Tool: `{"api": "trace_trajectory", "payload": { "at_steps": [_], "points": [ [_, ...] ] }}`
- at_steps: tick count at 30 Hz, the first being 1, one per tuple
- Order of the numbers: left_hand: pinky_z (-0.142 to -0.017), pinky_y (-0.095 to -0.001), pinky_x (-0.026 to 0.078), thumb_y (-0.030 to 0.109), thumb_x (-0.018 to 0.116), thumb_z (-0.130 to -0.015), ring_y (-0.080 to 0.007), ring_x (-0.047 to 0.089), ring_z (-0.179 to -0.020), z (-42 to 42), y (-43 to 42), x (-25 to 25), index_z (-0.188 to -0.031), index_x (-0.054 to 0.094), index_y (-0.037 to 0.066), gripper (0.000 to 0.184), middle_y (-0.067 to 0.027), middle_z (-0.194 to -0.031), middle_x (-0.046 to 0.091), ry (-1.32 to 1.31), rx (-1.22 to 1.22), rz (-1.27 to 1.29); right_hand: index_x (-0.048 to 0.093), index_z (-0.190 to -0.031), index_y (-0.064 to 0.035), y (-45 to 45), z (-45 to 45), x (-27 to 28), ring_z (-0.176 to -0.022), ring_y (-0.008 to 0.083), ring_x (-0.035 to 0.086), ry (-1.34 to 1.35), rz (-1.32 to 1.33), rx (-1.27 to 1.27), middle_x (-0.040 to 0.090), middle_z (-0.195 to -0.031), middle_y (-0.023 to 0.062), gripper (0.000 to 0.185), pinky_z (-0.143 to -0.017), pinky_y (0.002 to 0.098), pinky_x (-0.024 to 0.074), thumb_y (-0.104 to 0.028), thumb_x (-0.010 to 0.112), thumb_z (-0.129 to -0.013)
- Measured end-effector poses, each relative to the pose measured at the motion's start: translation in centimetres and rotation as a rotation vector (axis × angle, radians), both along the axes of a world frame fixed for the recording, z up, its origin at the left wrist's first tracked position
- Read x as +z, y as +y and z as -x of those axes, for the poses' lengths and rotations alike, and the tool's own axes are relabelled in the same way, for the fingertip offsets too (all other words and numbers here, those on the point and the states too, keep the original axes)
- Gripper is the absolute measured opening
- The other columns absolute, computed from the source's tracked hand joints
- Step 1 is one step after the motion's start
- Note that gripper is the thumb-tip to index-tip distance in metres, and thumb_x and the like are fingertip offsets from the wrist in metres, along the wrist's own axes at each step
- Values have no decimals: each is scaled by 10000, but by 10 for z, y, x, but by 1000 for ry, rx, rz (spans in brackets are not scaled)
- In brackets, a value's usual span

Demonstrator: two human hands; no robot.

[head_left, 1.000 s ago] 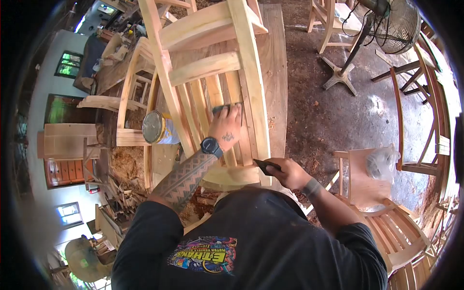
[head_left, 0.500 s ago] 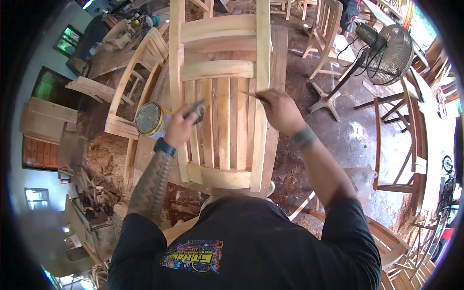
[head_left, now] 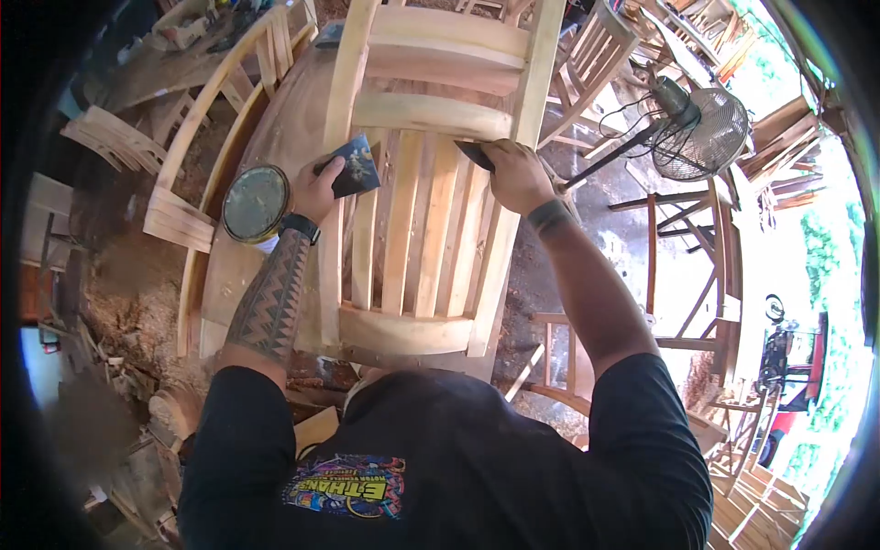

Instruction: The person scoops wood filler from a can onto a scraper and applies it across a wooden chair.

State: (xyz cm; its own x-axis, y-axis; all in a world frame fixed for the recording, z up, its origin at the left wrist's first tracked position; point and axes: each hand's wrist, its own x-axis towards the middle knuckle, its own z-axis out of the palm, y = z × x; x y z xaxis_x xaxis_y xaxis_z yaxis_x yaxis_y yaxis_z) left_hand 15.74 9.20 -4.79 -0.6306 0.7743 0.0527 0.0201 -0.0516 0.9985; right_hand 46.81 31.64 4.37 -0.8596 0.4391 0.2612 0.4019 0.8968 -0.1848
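A pale wooden chair back [head_left: 408,330] with upright slats lies before me on a wooden bench top. My left hand [head_left: 316,191] is closed on a dark, flat rectangular plate [head_left: 353,168] smeared with something yellowish, held over the left edge of the chair back. Pinched in my right hand [head_left: 520,176] is a thin dark scraper [head_left: 477,156]. Its blade is at the upper end of the right-hand slats, just below the curved crossbar [head_left: 431,114]; I cannot tell whether it touches the wood. An open round tin [head_left: 256,203] stands beside my left forearm.
A curved wooden chair frame [head_left: 179,220] stands to the left of the tin. On the right are a pedestal fan [head_left: 701,133], another chair [head_left: 596,55] and a tall wooden frame [head_left: 724,266]. Wood shavings [head_left: 128,284] cover the floor at left.
My view has shifted and turned slightly. The plate in my left hand now shows its broad face, and the scraper's blade has turned flatter to view. Both hands keep their hold.
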Motion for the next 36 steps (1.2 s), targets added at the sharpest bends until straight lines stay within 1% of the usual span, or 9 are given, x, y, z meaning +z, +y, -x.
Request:
{"api": "trace_trajectory", "payload": {
  "at_steps": [8, 10, 11, 15, 24, 28, 29, 32, 36],
  "points": [
    [-858, -306, 539, 262, 655, -997, -150, 702, -898, 17, -10, -8, -1127, 723, -37, 333, -67, -976, 762, 314, -104, -67, 658, -1265, -13, -3, -2, -9, -1143, 380, 659, 115, -5, 38, 689, -1249, 218, 465, -1030, 448, 506, -6, 534, -817],
    [-847, -306, 536, 262, 647, -999, -143, 700, -894, -1, -14, 39, -1111, 725, -44, 335, -65, -971, 760, 72, -175, 39, 657, -1252, -2, -14, -6, -12, -1099, 392, 671, 118, 19, 81, 699, -1204, 233, 482, -1012, 444, 519, 30, 527, -789],
    [-850, -299, 531, 290, 658, -993, -144, 696, -900, 5, -10, 26, -1103, 730, -55, 370, -72, -984, 760, -90, -180, 29, 656, -1251, 0, -19, -13, -22, -1102, 388, 670, 101, 45, 77, 699, -1210, 234, 485, -1016, 447, 517, 35, 524, -786],
    [-849, -295, 526, 331, 680, -981, -148, 695, -914, 20, -4, -3, -1113, 736, -69, 425, -106, -1000, 761, -34, -37, 26, 628, -1264, 21, -82, -43, -55, -1207, 407, 616, 44, 13, -29, 656, -1296, 223, 500, -1084, 482, 477, 32, 548, -771],
    [-840, -298, 532, 323, 667, -990, -152, 705, -887, 12, -2, 14, -1097, 745, -57, 403, -84, -982, 771, 0, -68, 18, 564, -1381, 29, -211, -104, -127, -1289, 427, 559, 17, 154, -156, 602, -1358, 234, 572, -1142, 475, 446, -2, 560, -811],
    [-852, -299, 533, 353, 678, -983, -155, 709, -914, 22, 0, -6, -1112, 746, -52, 430, -91, -1009, 774, -7, -113, 16, 607, -1332, -4, -219, -106, -106, -1257, 353, 613, -9, 251, -170, 647, -1320, 154, 526, -1070, 437, 510, 46, 572, -810],
    [-856, -301, 533, 364, 681, -982, -156, 710, -924, 24, 1, -9, -1118, 747, -51, 442, -95, -1017, 774, 1, -104, 21, 634, -1315, -53, -203, -102, -90, -1176, 304, 664, -249, 448, -224, 687, -1271, 94, 453, -989, 438, 546, 9, 551, -874],
    [-877, -298, 529, 387, 691, -979, -161, 709, -959, 23, 2, -15, -1131, 744, -54, 469, -105, -1036, 773, 74, -66, 13, 724, -1248, -149, -130, -69, -48, -956, 311, 736, -84, 206, -186, 745, -1158, 118, 362, -778, 427, 610, -55, 537, -952],
    [-910, -300, 518, 342, 688, -992, -161, 701, -973, 16, 2, -10, -1143, 737, -62, 434, -99, -1048, 770, 4, -107, -38, 716, -1074, -91, -29, 1, 9, -970, 368, 706, 105, -9, -95, 718, -1043, 155, 287, -858, 476, 575, -61, 511, -876]
  ]
}}
